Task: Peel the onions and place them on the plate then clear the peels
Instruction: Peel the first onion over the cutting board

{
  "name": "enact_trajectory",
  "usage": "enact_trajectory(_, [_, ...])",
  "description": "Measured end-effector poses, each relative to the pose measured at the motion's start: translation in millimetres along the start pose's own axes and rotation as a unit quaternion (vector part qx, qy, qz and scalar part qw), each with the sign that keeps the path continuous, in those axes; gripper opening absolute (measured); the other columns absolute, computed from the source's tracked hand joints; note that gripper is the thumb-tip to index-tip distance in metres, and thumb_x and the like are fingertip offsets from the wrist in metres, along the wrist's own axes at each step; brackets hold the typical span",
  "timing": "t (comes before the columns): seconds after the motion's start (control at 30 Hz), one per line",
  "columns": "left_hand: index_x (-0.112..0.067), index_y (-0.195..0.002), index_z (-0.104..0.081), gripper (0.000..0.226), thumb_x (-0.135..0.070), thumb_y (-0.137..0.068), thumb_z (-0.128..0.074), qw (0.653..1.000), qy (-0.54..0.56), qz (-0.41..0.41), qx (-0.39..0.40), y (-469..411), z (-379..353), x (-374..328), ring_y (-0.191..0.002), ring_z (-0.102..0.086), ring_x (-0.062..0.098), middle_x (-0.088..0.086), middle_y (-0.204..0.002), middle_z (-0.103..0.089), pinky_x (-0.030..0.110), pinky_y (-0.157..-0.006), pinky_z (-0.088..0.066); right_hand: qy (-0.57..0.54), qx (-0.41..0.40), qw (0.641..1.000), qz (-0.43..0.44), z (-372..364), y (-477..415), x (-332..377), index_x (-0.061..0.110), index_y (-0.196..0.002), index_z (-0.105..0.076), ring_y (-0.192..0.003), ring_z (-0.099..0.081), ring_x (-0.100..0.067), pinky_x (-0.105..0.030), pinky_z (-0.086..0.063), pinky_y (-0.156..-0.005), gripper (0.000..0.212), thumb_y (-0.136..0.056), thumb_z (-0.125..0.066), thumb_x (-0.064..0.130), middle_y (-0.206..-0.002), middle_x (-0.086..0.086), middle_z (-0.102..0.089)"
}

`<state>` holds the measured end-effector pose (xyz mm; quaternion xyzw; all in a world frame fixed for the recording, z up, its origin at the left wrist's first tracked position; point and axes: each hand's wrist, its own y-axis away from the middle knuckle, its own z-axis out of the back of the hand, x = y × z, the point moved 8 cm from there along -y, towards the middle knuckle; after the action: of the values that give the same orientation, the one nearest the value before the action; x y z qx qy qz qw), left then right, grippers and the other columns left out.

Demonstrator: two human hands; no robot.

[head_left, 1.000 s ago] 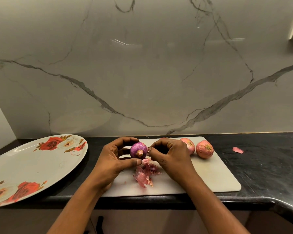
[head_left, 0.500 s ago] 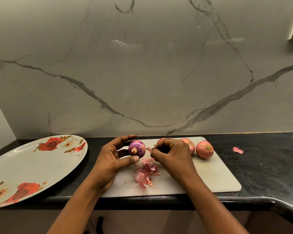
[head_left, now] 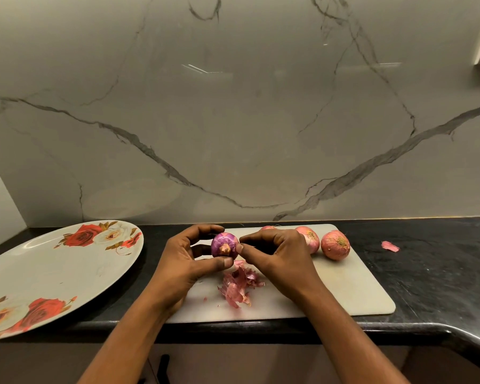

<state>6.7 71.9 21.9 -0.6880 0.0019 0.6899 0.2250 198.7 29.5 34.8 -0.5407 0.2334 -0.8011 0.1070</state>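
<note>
Cradling the purple onion between thumb below and curled fingers above, the left hand holds it just above the far part of the cutting board. The right hand has its fingers curled too, with thumb and forefinger tips pinched together against the onion's right flank; whether a scrap of skin sits between them cannot be told. The onion's axis runs toward the viewer, and its tan, dry end nub faces the camera, ringed by glossy purple flesh. One heap of papery pink peels lies on the board directly below the hands. Three unpeeled onions rest along the board's far edge: one round and pink-brown in full view, one half hidden behind the right hand, and one showing only as a sliver. The board is pale, flat and rectangular with rounded corners, on a black speckled countertop. One stray peel lies on the counter to the right. One large oval plate with red rose prints sits to the left, bare of onions.
</note>
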Motion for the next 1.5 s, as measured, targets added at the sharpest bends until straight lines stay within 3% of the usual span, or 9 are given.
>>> enact_trajectory(0.43, [-0.020, -0.119, -0.075, 0.061, -0.005, -0.062, -0.092, 1.000, -0.011, 0.006, 0.003, 0.8, -0.9, -1.9, -0.109, -0.075, 0.031, 0.001, -0.123, -0.074, 0.049, -0.092, -0.063, 0.016, -0.011, 1.000, -0.011, 0.9, -1.0, -2.1, 0.022, -0.093, -0.083, -0.078, -0.076, -0.010, -0.039, -0.066, -0.078, 0.009, -0.092, -0.077, 0.015, -0.082, 0.009, -0.079])
enact_trajectory(0.77, [-0.022, -0.116, -0.076, 0.062, -0.004, -0.059, -0.095, 1.000, -0.014, 0.005, 0.001, 0.2, -0.5, -1.5, -0.109, -0.074, 0.032, 0.002, -0.122, -0.074, 0.055, -0.094, -0.062, 0.019, 0.007, 1.000, 0.016, -1.7, 1.2, 5.0, 0.020, -0.100, -0.085, -0.086, -0.076, -0.005, -0.029, -0.065, -0.079, 0.009, -0.091, -0.082, 0.020, -0.090, 0.010, -0.080])
enact_trajectory(1.07, [-0.021, -0.116, -0.077, 0.061, 0.001, -0.063, -0.095, 1.000, -0.011, 0.007, 0.002, -1.0, -0.7, 0.9, -0.107, -0.074, 0.034, 0.005, -0.123, -0.073, 0.053, -0.092, -0.062, 0.028, 0.004, 1.000, -0.002, -1.7, -1.5, 0.1, 0.026, -0.092, -0.080, -0.079, -0.075, -0.010, -0.038, -0.065, -0.077, 0.007, -0.095, -0.077, 0.020, -0.083, 0.009, -0.077])
enact_trajectory(1.37, [-0.019, -0.122, -0.074, 0.062, -0.001, -0.066, -0.093, 0.999, 0.028, 0.025, 0.011, 0.3, 0.1, 2.6, -0.111, -0.074, 0.032, 0.004, -0.124, -0.073, 0.041, -0.091, -0.063, 0.023, -0.029, 0.999, -0.038, 1.4, -4.0, -13.7, 0.031, -0.087, -0.077, -0.083, -0.078, -0.011, -0.041, -0.066, -0.079, 0.015, -0.094, -0.075, 0.018, -0.082, 0.007, -0.079])
enact_trajectory(1.5, [-0.018, -0.128, -0.071, 0.062, -0.003, -0.069, -0.087, 0.998, 0.047, 0.028, 0.009, 0.3, 0.2, 1.5, -0.111, -0.074, 0.030, 0.006, -0.124, -0.074, 0.036, -0.091, -0.063, 0.025, -0.051, 0.997, -0.053, 5.9, -3.8, -18.8, 0.024, -0.086, -0.080, -0.079, -0.077, -0.011, -0.042, -0.066, -0.077, 0.004, -0.088, -0.078, 0.021, -0.080, 0.007, -0.078])
